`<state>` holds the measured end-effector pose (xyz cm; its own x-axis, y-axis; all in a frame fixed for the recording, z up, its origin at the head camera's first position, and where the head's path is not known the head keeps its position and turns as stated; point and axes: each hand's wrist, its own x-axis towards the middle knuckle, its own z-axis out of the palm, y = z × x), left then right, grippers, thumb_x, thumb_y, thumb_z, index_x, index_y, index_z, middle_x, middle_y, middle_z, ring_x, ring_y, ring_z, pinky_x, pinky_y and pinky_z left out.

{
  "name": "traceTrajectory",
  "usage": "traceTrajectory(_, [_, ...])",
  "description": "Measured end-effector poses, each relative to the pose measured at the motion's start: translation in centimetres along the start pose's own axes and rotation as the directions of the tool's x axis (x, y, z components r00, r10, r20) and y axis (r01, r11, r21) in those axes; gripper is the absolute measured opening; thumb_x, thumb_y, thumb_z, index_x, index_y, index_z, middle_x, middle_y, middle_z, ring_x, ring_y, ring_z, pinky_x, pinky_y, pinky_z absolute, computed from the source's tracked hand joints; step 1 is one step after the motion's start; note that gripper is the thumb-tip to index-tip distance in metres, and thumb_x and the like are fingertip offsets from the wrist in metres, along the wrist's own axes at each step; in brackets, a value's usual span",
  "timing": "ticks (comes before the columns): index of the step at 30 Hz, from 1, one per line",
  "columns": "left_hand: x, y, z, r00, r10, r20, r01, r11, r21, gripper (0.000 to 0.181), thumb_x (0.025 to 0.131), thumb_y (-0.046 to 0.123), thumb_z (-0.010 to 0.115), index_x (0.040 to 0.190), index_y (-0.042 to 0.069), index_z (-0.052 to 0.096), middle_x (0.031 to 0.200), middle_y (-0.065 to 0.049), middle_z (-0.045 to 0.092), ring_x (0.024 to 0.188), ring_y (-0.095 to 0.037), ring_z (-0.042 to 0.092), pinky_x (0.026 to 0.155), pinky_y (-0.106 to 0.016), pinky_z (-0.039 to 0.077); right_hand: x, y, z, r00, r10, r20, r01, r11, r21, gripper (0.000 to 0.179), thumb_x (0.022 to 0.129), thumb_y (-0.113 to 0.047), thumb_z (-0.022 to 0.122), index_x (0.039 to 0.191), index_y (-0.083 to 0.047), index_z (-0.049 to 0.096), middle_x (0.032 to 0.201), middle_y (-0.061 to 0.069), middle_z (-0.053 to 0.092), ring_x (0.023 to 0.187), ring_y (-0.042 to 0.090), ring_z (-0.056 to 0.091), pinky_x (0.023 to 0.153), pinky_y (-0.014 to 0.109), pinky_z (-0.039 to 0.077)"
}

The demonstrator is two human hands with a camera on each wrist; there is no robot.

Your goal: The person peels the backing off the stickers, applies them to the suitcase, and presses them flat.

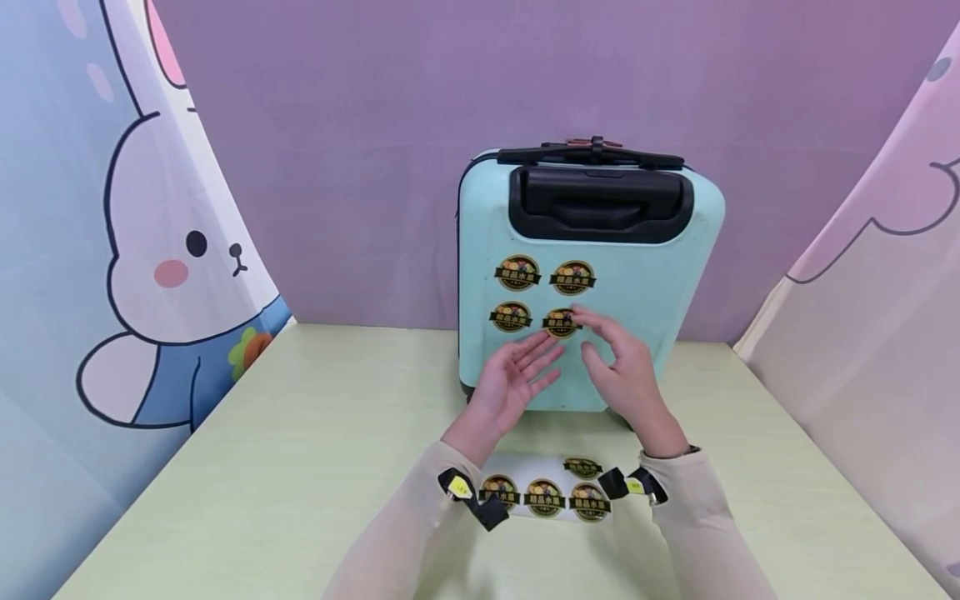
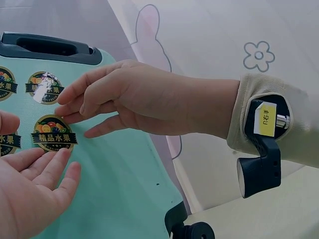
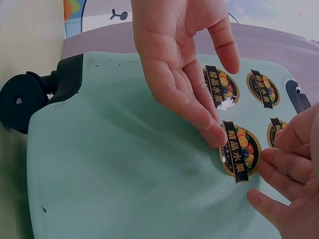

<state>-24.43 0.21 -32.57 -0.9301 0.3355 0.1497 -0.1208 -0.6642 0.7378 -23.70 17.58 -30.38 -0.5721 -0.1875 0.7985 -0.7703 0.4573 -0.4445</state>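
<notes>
A pale turquoise suitcase (image 1: 660, 292) stands upright on the table, with round black-and-gold fruit stickers on its face in two rows. The lower right sticker (image 1: 562, 322) lies flat against the shell. My left hand (image 1: 512, 385), palm turned up and fingers extended, has its fingertips at the lower edge of this sticker (image 2: 54, 133). To the right, my right hand (image 1: 626, 367) has loosely bent fingers beside the sticker's right edge (image 3: 240, 152). Neither hand grips anything. Whether the right fingertips touch the shell, I cannot tell.
A white sticker sheet (image 1: 525, 463) with several more stickers lies on the pale table (image 1: 300, 467), in front of the suitcase and between my forearms. Behind the suitcase hangs a purple cloth (image 1: 337, 167). Cartoon-printed curtains (image 1: 60, 250) border both sides.
</notes>
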Motion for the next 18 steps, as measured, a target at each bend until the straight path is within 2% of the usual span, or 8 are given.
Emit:
traceTrajectory(9, [0.05, -0.02, -0.09, 1.0, 0.002, 0.001, -0.002, 1.0, 0.009, 0.05, 0.102, 0.019, 0.035, 0.146, -0.006, 0.04, 0.149, -0.021, 0.045, 0.136, -0.033, 0.045, 0.111, -0.044, 0.039, -0.01, 0.1, -0.09, 0.998, -0.043, -0.046, 0.044, 0.999, 0.013, 0.038, 0.088, 0.016, 0.056, 0.123, 0.005, 0.063, 0.141, 0.014, 0.056, 0.128, 0.033, 0.053, 0.106, 0.021, 0.04])
traceTrajectory(13, [0.03, -0.03, -0.14, 1.0, 0.004, 0.001, -0.004, 1.0, 0.019, 0.05, 0.102, 0.019, 0.036, 0.146, -0.005, 0.04, 0.149, -0.021, 0.045, 0.136, -0.033, 0.045, 0.11, -0.044, 0.04, -0.01, 0.13, -0.12, 0.997, -0.05, -0.051, 0.054, 0.995, 0.08, 0.037, 0.088, 0.019, 0.054, 0.122, 0.007, 0.063, 0.139, 0.017, 0.057, 0.128, 0.03, 0.053, 0.106, 0.023, 0.041])
traceTrajectory(18, [0.05, -0.05, -0.21, 1.0, 0.002, 0.002, -0.002, 1.0, 0.025, 0.05, 0.102, 0.018, 0.036, 0.146, -0.005, 0.041, 0.149, -0.02, 0.045, 0.136, -0.033, 0.045, 0.111, -0.045, 0.038, 0.02, 0.0, -0.09, 0.998, -0.024, -0.066, 0.038, 0.978, 0.207, 0.037, 0.088, 0.021, 0.05, 0.122, 0.011, 0.061, 0.133, 0.022, 0.06, 0.126, 0.016, 0.054, 0.106, 0.031, 0.044])
